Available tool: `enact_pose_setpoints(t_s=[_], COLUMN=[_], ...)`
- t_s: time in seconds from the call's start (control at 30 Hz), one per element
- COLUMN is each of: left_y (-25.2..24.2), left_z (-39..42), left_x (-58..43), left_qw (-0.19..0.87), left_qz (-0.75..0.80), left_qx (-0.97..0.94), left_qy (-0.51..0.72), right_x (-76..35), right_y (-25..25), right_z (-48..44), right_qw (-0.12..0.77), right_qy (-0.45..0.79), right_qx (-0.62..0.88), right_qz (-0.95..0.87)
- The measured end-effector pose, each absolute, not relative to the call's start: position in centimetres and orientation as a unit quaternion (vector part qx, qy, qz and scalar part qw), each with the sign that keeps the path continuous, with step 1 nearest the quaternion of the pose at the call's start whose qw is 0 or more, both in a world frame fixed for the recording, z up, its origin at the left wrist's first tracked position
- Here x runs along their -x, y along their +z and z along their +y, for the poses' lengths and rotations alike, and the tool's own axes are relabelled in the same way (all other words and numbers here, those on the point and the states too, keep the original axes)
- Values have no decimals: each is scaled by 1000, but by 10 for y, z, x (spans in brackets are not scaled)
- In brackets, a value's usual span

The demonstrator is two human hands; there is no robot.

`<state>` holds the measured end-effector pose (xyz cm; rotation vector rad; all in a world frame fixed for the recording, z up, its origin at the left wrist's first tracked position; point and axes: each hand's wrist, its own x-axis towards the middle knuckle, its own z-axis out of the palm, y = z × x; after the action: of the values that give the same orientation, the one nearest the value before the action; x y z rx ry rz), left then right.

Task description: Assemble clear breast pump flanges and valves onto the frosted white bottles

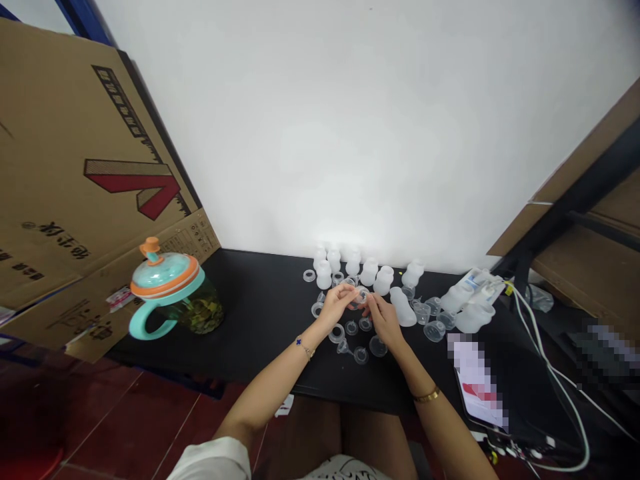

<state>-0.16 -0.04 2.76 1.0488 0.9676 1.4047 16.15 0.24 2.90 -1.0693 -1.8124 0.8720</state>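
One phone (pixel 465 380) lies nearest on the right of the black table (pixel 260 300), its screen blurred out. A bracelet (pixel 427 397) circles each wrist. Just this side of the fingers I count six small pieces (pixel 361 355), rings and discs among them, too clear to make out well. Beyond these, the left hand (pixel 340 303) and right hand (pixel 384 319) come close together, fingertips narrowed on one clear part (pixel 363 295) above the table, its shape half covered. To the right, about five cups (pixel 434 331) overlap, so the count is unsure. One jug (pixel 170 293) stands far left. Of ten white bottles (pixel 384 281), seven stand toward the wall (pixel 350 133), some partly hidden; one leans by the right hand, two sit farther right.
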Motion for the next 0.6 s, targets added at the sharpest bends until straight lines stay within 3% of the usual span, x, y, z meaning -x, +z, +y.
enact_pose_setpoints(t_s=[0.3, 0.6], left_y=[36, 33], left_z=[-6, -4], left_x=[0, -1], left_qw=[560, 518], left_qz=[395, 409], left_qx=[-406, -432], left_qy=[604, 615], right_x=[-162, -159], right_y=[31, 31], right_z=[2, 1], right_qw=[428, 422], right_qy=[349, 327], right_qx=[435, 423], right_qz=[-712, -732])
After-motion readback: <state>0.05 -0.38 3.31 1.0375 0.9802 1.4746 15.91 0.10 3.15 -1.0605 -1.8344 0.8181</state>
